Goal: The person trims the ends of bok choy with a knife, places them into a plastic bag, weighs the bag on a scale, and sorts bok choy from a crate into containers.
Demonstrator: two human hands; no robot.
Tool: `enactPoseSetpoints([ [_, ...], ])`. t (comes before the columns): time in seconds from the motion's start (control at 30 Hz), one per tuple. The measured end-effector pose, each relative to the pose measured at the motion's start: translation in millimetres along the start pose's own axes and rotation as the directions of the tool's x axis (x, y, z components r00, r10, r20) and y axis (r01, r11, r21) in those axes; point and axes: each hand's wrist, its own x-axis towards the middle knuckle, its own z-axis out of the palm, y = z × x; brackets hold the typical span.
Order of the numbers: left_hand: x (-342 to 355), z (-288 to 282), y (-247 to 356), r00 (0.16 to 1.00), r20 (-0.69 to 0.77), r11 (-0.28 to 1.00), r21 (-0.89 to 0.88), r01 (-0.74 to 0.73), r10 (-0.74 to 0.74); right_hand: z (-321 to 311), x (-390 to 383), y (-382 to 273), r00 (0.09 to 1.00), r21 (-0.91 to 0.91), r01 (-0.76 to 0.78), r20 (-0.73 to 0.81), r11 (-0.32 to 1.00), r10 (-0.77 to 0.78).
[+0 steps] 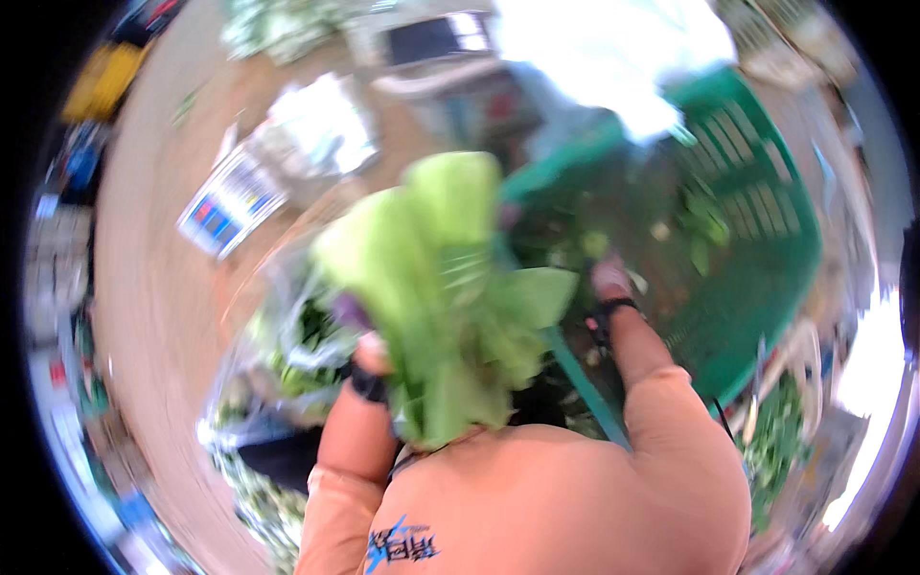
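Observation:
My left hand, in purple and by a black wristband, is closed around a large, blurred bunch of pale-green leafy greens in the middle of the view. My right hand, with a black strap at the wrist, reaches down into a green plastic crate holding scattered leaves; its fingers are smeared by motion. A clear plastic bag with more greens lies left of my left arm.
A white printed bag and white bags lie on the brown floor. Behind are a pale tub with a dark screen-like top and bright plastic. Greens lie right, a yellow crate far left.

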Motion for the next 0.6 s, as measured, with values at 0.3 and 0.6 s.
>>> enactPoseSetpoints([
  [0.3, 12, 36, 3, 0.732, 0.6, 0.434, 0.594, -0.678, 0.322, -231, -157, -92, 0.616, 0.579, 0.575, 0.16, 0.579, -0.771],
  [0.6, -128, 15, 57, 0.724, 0.463, 0.183, 0.765, -0.618, 0.512, -184, -405, -205, 0.146, 0.569, 0.821, -0.115, 0.055, -0.983],
])
